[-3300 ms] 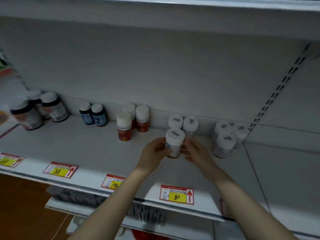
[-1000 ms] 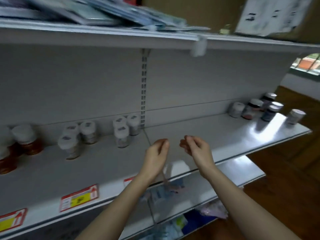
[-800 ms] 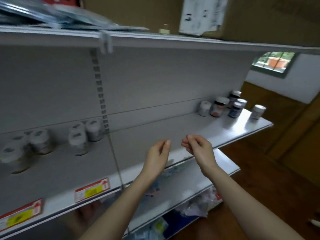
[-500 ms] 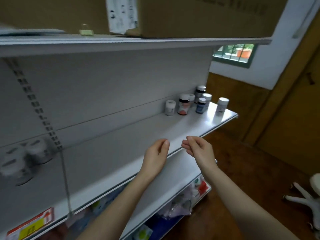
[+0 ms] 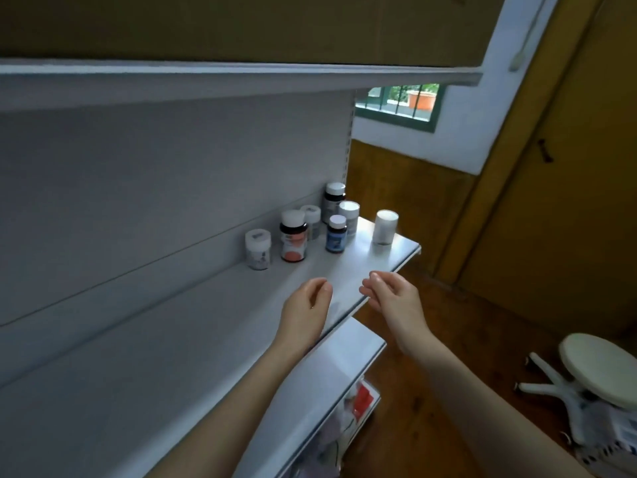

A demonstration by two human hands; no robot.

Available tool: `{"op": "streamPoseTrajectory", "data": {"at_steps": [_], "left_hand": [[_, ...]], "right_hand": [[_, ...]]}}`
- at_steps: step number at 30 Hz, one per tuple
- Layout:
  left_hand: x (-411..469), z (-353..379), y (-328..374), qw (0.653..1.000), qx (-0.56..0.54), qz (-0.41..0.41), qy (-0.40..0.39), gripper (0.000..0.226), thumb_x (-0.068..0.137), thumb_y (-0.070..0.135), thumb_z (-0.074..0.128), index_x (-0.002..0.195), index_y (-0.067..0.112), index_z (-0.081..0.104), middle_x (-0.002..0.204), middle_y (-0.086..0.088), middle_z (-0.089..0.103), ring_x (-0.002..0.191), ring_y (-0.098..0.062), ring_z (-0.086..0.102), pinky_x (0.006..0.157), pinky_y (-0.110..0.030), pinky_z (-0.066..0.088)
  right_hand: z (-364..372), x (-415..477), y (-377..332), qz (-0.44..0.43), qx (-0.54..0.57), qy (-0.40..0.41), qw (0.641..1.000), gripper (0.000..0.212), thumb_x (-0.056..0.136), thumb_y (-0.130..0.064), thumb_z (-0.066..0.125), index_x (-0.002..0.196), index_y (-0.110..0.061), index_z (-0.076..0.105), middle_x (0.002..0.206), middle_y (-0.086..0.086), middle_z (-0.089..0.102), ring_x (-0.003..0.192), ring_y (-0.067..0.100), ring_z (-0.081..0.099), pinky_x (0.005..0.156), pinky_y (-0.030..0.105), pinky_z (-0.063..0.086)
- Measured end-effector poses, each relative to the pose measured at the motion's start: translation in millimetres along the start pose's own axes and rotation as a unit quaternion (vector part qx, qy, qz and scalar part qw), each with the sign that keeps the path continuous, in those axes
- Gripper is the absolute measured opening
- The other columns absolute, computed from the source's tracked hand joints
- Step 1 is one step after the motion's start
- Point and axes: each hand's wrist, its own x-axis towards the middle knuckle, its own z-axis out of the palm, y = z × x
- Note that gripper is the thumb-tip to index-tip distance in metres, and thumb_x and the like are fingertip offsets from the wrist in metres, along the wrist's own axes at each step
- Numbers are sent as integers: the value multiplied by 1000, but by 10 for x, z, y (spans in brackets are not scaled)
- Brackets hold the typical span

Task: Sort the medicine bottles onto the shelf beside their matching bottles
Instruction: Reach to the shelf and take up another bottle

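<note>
Shelf (image 5: 193, 339) bears clustered, white-capped medicine bottles (image 5: 293, 240).

6 bottles (image 5: 293, 236) cluster at the back of the shelf (image 5: 193, 326) near its end; a lone bottle (image 5: 385, 227) stands at their 3 o'clock by the front edge. The left hand (image 5: 305, 310) and right hand (image 5: 396, 301) hang apart at their 6 o'clock; a stool (image 5: 599, 367) sits at 4 o'clock.

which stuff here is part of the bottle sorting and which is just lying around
Job in hand:
cluster of medicine bottles, lone white bottle, shelf, left hand and right hand, both empty

Just lying about:
white stool, packets on the lower shelf, window
</note>
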Motion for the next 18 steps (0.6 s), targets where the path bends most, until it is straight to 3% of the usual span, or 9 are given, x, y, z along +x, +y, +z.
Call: {"op": "streamPoseTrajectory", "data": {"at_steps": [4,8,15,18], "left_hand": [[444,215,72,1000,10,2,-20,34,94,26,43,124,13,52,125,-2,58,104,-6,49,87,-18,35],[796,469,102,999,18,-2,-38,37,94,25,44,129,13,48,131,-2,55,119,-13,50,92,-19,36],[1463,1030,67,998,37,-33,-33,37,94,24,45,130,13,47,132,-4,54,118,-14,50,89,-18,36],[1739,1294,65,997,45,-63,-27,39,94,23,46,131,13,45,133,-6,53,120,-16,50,88,-18,37]], "right_hand": [[-101,415,90,21,-2,8,1000,23,95,-27,45,112,-15,55,108,2,62,102,15,62,86,27,49],[-237,818,201,25,-12,28,999,26,94,-25,47,115,-12,55,111,3,61,104,18,61,89,28,49],[-482,1710,475,49,-35,13,998,34,93,-18,49,125,-7,49,129,12,55,116,24,54,100,38,46],[-607,2105,598,52,-41,-9,998,35,93,-12,49,127,-8,47,132,12,52,118,22,51,97,33,43]]}}
